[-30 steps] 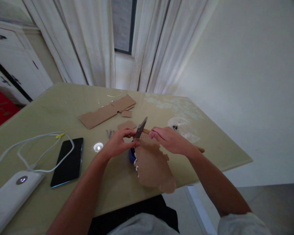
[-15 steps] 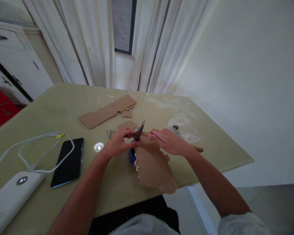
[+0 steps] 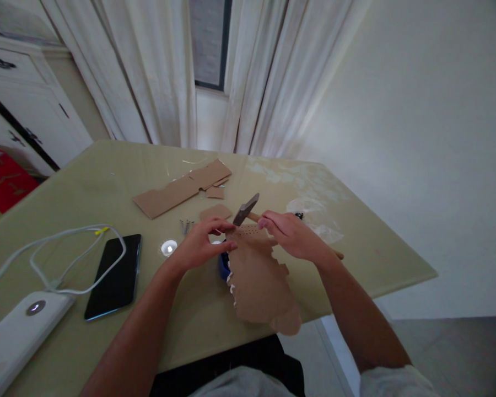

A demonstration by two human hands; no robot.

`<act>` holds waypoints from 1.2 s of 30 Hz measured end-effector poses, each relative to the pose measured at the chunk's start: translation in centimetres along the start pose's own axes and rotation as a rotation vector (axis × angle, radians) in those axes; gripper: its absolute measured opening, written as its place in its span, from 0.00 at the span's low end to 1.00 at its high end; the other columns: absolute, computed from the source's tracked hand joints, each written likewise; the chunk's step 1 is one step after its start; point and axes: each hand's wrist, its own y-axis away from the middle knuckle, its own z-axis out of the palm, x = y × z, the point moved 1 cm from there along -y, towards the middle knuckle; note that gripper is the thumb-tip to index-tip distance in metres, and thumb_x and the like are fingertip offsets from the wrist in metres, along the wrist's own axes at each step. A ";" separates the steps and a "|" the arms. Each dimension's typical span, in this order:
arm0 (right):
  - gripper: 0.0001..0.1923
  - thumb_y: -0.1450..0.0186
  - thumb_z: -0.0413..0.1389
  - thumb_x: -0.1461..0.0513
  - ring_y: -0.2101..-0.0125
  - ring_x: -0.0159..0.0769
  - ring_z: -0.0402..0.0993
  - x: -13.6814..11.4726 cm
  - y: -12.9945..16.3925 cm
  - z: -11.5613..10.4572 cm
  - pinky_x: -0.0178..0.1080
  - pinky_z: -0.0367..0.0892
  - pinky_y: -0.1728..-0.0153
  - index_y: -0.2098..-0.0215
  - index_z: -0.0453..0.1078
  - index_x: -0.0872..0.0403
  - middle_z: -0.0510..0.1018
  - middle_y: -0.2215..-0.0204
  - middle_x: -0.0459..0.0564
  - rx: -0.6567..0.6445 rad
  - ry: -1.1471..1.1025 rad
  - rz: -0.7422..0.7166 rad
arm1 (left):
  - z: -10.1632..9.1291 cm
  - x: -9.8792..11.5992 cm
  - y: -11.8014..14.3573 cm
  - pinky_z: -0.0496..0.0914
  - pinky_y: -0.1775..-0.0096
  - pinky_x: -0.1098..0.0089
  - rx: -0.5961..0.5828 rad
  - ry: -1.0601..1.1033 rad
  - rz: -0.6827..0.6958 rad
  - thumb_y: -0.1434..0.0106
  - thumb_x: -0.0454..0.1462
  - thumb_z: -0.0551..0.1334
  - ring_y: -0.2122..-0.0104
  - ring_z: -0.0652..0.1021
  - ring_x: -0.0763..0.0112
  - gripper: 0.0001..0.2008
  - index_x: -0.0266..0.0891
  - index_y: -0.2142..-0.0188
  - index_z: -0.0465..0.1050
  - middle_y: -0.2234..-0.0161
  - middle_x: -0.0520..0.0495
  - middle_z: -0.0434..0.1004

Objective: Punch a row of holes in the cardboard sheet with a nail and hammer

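Observation:
My right hand (image 3: 291,234) is wrapped round the wooden handle of a hammer (image 3: 246,209), its metal head raised just above the far left corner of a brown cardboard piece (image 3: 258,281). Rows of small holes run along the cardboard's far edge, and white bits line its left edge. At that corner, my left hand (image 3: 204,240) grips the cardboard with thumb and fingers; whether a nail is between them is too small to tell. A blue object (image 3: 224,267) lies partly hidden under the cardboard. Several nails (image 3: 186,226) lie just beyond my left hand.
A small white round dish (image 3: 168,247) stands left of my left hand. Further left are a black phone (image 3: 114,275), a white cable and a white power strip (image 3: 28,325). Cardboard scraps (image 3: 182,190) lie at the back. A clear plastic bag (image 3: 318,220) with small dark pieces lies right.
The hammer head has lifted up and to the right, away from the cardboard's corner. My right hand has shifted slightly right with it. My left hand stays at the corner.

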 end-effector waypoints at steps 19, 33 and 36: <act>0.26 0.15 0.37 0.51 0.62 0.47 0.84 7.7 -1.3 4.9 0.40 0.61 0.66 0.47 0.74 0.53 0.87 0.61 0.57 0.118 0.360 0.482 | -2.6 -1.5 1.2 0.79 0.56 0.57 0.458 -0.470 -0.404 0.28 0.48 0.59 0.63 0.84 0.56 0.20 0.39 0.50 0.83 0.54 0.38 0.87; 0.26 0.15 0.37 0.50 0.62 0.45 0.84 7.5 -1.1 5.4 0.40 0.63 0.65 0.48 0.74 0.51 0.87 0.60 0.56 0.053 0.348 0.464 | -4.8 -4.3 1.8 0.76 0.49 0.53 0.213 -0.878 -0.672 0.28 0.40 0.55 0.51 0.83 0.46 0.18 0.37 0.52 0.83 0.52 0.33 0.85; 0.26 0.15 0.36 0.51 0.62 0.45 0.84 7.5 -1.1 5.4 0.40 0.63 0.65 0.48 0.74 0.51 0.87 0.60 0.56 0.051 0.339 0.459 | -4.7 -4.3 1.8 0.76 0.49 0.54 0.210 -0.860 -0.687 0.28 0.40 0.55 0.53 0.84 0.48 0.17 0.39 0.52 0.82 0.54 0.36 0.86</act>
